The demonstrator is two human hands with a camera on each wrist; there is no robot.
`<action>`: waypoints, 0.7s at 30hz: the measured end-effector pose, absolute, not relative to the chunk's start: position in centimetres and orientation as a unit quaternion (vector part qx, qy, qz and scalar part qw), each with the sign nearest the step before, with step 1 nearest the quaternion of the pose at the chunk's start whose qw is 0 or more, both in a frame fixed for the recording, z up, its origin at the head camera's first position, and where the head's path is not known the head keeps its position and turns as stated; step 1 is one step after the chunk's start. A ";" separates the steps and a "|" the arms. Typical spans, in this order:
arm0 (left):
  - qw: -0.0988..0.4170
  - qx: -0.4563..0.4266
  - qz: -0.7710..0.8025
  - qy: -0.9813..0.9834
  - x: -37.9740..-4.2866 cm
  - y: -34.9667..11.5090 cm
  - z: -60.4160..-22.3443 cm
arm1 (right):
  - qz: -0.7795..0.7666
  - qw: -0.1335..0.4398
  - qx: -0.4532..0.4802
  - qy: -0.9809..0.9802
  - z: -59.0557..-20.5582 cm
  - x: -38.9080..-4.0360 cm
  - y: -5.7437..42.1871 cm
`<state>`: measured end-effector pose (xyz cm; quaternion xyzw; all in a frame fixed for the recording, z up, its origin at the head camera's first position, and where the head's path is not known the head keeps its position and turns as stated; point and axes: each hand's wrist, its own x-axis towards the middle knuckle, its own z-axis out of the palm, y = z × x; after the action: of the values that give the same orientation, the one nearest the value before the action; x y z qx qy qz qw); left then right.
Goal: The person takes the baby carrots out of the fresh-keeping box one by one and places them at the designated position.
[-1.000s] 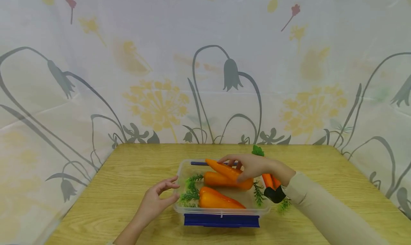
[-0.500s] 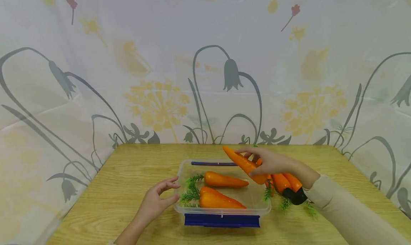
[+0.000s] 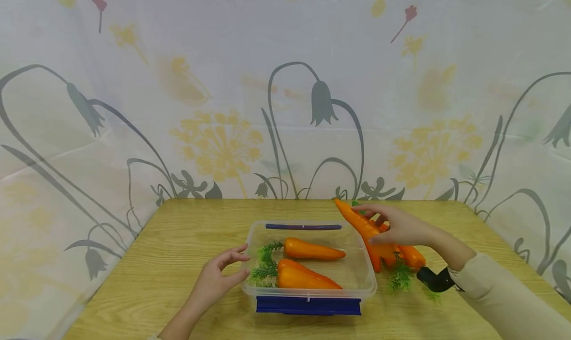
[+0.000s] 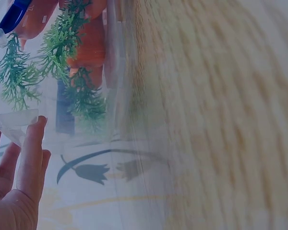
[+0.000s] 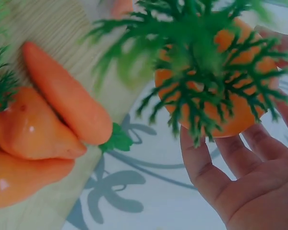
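Note:
My left hand [image 3: 217,279] is at the left end of a clear plastic box [image 3: 308,293], fingers loosely bent, fingertips at its rim. The left wrist view shows that hand [image 4: 21,187] by the box's edge [image 4: 14,120]. Inside the box lie an orange carrot [image 3: 314,249] and, nearer, thicker orange carrots [image 3: 305,275], overlapping, their green fronds to the left. My right hand [image 3: 403,226] holds another carrot [image 3: 354,221] above the table, right of the box, its tip pointing up and left. In the right wrist view, green fronds [image 5: 201,72] partly cover that carrot's thick end.
Several more carrots [image 5: 67,96] lie on the wooden table [image 3: 192,231] to the right of the box, partly hidden by the held one in the head view. Blue latches [image 3: 308,305] stick out from the box's near side. A flower-printed cloth [image 3: 285,146] hangs behind.
My right hand has lifted the carrot up out of the box and carried it right, past the box's right edge. My left hand and the box have stayed in place.

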<state>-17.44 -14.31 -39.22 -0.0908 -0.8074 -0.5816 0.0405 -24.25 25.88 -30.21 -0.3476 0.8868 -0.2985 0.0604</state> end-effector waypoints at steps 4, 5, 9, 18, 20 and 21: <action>0.043 -0.091 -0.582 -0.807 -17.5 -14.3 -39.2 | -0.300 0.055 -0.336 0.891 -30.4 -24.0 27.0; 0.043 -0.091 -0.582 -0.807 -17.4 -14.3 -39.2 | -0.303 0.055 -0.333 0.891 -30.5 -23.9 27.2; 0.041 -0.092 -0.586 -0.804 -17.4 -14.3 -39.3 | -0.311 0.048 -0.329 0.890 -30.8 -23.8 28.3; 0.041 -0.094 -0.585 -0.805 -17.5 -14.3 -39.2 | -0.302 -0.008 -0.310 0.902 -31.8 -23.5 30.6; 0.039 -0.093 -0.586 -0.804 -17.5 -14.3 -39.2 | -0.299 -0.018 -0.301 0.905 -32.0 -23.3 31.1; 0.041 -0.095 -0.584 -0.805 -17.5 -14.3 -39.3 | -0.298 -0.018 -0.297 0.907 -32.1 -23.3 31.4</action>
<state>-17.53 -14.26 -39.27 -0.0948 -0.8049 -0.5843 0.0409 -23.31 31.36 -32.06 -0.2972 0.9069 -0.2980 -0.0179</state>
